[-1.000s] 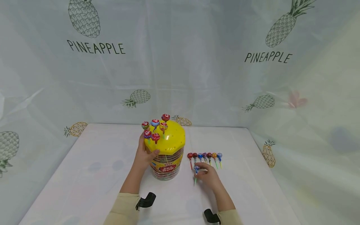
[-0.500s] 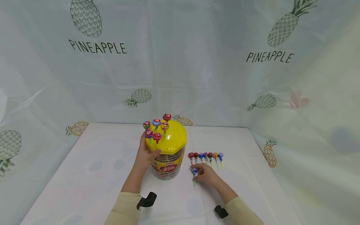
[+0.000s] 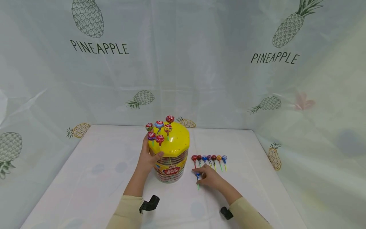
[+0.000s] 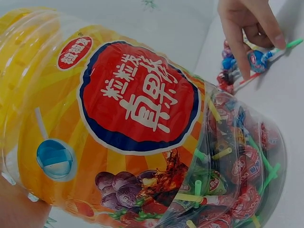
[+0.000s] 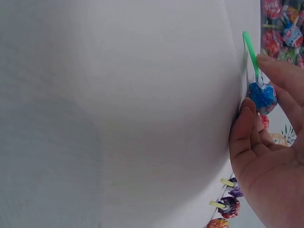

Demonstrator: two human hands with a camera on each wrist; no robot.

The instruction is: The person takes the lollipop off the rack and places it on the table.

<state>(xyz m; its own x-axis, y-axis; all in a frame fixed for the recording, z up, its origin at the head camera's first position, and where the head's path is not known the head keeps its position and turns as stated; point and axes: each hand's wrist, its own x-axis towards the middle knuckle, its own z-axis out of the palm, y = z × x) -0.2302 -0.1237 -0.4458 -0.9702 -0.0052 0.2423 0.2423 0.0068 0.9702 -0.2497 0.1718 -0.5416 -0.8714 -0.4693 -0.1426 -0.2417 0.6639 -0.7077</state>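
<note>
My left hand (image 3: 148,157) grips a tall clear plastic jar (image 3: 171,171) by its yellow lid (image 3: 178,136), thumb toward the front. Several wrapped lollipops (image 3: 159,139) stand upright in the lid's left side. Through the jar wall, the left wrist view shows loose lollipops (image 4: 242,166) below the label. Right of the jar, my right hand (image 3: 210,177) is low at the table. Its thumb and fingers pinch a blue-wrapped lollipop (image 5: 262,97) with a green stick; the thumb is at the stick. The index finger reaches past the candy toward the tabletop (image 4: 285,95).
Beyond my right hand, several lollipops (image 3: 213,158) lie in a row on the white table (image 3: 114,184), sticks toward me. A pale curtain (image 3: 200,79) printed with pineapples rises behind the table and along its sides.
My right hand has shifted slightly left with the blue lollipop, and its forearm has swung out to the right. The left hand keeps its grip on the jar.
</note>
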